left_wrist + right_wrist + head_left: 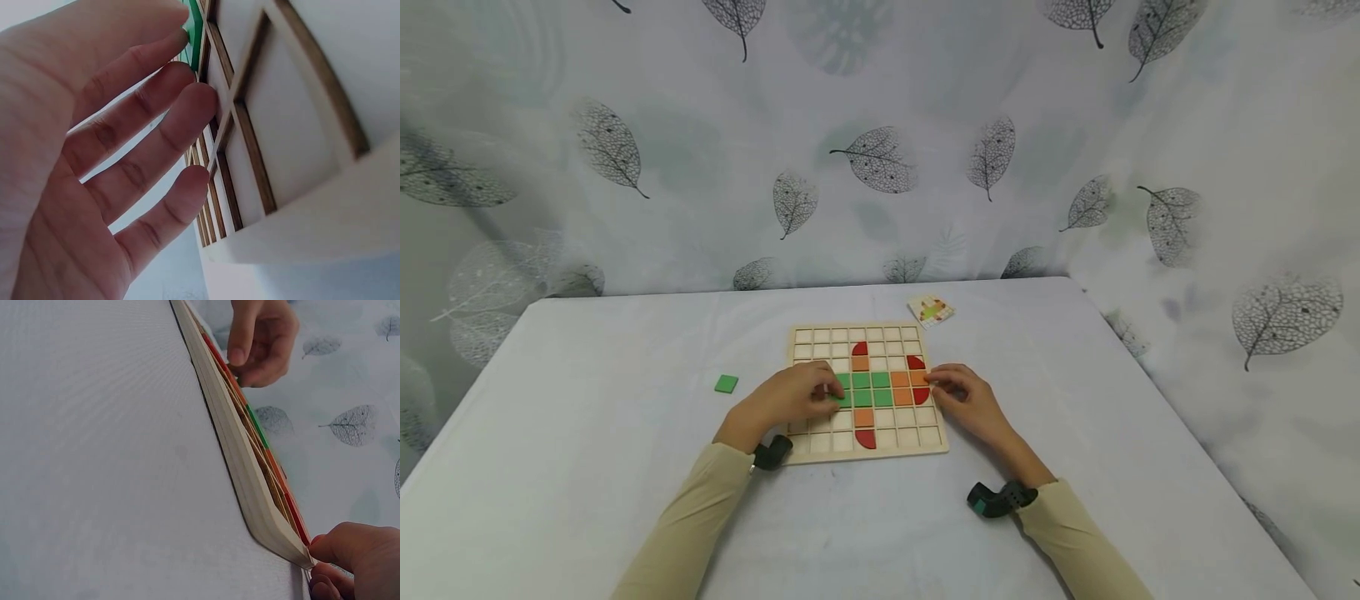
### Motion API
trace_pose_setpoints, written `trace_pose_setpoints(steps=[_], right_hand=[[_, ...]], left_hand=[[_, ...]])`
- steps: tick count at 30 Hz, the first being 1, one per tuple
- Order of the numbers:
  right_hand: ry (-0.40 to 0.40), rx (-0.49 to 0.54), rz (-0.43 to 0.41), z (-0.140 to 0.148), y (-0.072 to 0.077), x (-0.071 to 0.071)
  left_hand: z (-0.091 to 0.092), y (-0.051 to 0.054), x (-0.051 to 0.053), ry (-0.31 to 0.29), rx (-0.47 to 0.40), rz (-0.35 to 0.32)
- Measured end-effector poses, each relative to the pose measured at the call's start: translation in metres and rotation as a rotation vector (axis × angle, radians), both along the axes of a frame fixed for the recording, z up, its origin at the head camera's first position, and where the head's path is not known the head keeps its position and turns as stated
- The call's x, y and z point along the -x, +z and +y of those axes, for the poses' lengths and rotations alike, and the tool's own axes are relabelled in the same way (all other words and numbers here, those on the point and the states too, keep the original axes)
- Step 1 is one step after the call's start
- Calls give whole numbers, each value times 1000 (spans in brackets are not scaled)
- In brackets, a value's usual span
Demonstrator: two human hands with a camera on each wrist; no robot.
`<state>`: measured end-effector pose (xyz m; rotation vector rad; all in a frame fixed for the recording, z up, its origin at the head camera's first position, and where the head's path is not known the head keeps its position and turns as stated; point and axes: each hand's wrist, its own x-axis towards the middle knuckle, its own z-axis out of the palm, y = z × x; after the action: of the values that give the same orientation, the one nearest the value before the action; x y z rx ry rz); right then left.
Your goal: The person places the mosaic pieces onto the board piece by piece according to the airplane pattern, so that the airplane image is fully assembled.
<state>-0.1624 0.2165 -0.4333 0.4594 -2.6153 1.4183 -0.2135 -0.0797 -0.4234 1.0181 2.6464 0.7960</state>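
A wooden grid board [906,437] lies on the table, with green, orange and red tiles set in some of its squares. My left hand [797,393] is over its left side, thumb and index finger pinching a green tile [195,34] at the left end of the green block. The other left fingers are spread above the bare squares in the left wrist view. At the board's right edge, my right hand [966,404] holds the rim with thumb and fingertips, beside an orange tile [919,378] and a red quarter-round tile [921,396].
A loose green tile [726,383] lies on the white table left of the board. Behind the board's far right corner is a small pattern card [931,310] printed with a coloured design. A leaf-print cloth [880,158] hangs along the table's back and right side.
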Motion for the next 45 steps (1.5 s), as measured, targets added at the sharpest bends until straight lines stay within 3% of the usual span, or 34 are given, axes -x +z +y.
trace_pose_setpoints(steps=[10,15,30,45], right_hand=[[-10,-13,11,0,0,1],[-9,-12,3,0,-1,0],[-4,-3,-1,0,-1,1],[-3,-10,-2,0,-2,1]], left_hand=[[-11,7,-4,11,-8,38],[-19,9,-8,44,14,24],[-51,10,-14,76,7,42],[-75,10,-29,119,36,-2]])
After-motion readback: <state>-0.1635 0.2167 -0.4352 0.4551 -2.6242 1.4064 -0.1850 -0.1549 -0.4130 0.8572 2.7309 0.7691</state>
